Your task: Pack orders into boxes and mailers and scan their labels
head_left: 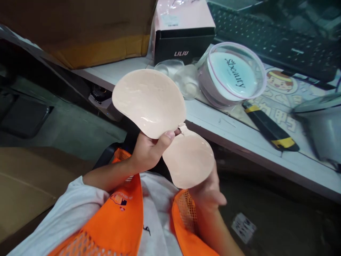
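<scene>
A beige stick-on bra [150,97] hangs in front of me above my lap, its two glossy cups joined by a small clasp. My left hand [149,151] is closed on the lower edge of the left cup near the clasp, thumb on the near face. Behind the lower right cup [190,161], my right hand [210,188] holds it from below and the right side. Its thumb sticks out to the side, slightly blurred, and most of its fingers are hidden by the cup.
On the white shelf [213,129] stand a pink-and-black LILIU box [183,39], a round clear case [231,74], clear plastic shells [183,76] and a black-and-yellow utility knife [271,126]. A keyboard [277,42] lies behind. A large cardboard box [106,49] is at left.
</scene>
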`<state>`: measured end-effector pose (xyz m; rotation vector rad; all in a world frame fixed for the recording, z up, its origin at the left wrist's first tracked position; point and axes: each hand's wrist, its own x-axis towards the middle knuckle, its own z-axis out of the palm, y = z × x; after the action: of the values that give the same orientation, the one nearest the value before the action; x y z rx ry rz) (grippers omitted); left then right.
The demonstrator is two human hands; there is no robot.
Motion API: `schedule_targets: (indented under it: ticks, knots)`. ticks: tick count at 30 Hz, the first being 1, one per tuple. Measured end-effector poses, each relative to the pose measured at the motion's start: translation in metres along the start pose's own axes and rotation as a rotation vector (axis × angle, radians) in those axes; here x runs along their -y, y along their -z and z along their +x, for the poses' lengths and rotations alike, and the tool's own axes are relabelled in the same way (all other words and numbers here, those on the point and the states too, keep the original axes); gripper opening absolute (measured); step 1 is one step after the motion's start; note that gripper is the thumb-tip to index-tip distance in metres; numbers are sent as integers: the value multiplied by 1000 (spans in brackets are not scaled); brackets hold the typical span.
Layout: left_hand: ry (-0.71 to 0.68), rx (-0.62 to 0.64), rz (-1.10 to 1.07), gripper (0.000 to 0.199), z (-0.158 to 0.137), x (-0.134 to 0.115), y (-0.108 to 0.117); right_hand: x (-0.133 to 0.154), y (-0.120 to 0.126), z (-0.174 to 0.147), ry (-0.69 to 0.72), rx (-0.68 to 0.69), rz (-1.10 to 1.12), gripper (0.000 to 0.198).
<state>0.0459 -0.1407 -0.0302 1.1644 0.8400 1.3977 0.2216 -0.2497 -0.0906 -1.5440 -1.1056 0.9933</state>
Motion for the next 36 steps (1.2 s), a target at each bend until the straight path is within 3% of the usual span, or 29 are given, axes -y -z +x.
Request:
schedule_targets:
  ticks: [5,10,16,19,22,24,26,28,31,36]
  knots:
    - [-49,68,22,22,-2,0,-2,44,12,13,-69,-10,35,57]
    - [-106,81,21,26,-4,-4,-5,57,7,15,-167,-41,32,39]
    - [-90,57,5,31,-6,-3,-9,51,4,14,-179,-68,38,33]
    - [-85,113,12,31,-7,1,-9,55,4,15,-195,-84,37,36]
    - [-56,227,122,37,-8,0,-2,55,4,16,-251,-64,66,48]
    - [-21,264,240,40,-7,-2,8,53,5,17,-262,-14,145,67]
    - [-42,355,318,53,-2,-5,20,51,7,18,-253,34,269,86]
    - [-120,537,372,72,5,-8,30,50,10,20,-238,69,366,92]
    - [-173,864,509,81,16,-16,38,50,13,22,-233,103,398,82]
    - [-71,1185,534,93,30,-33,33,60,15,23,-316,146,459,72]
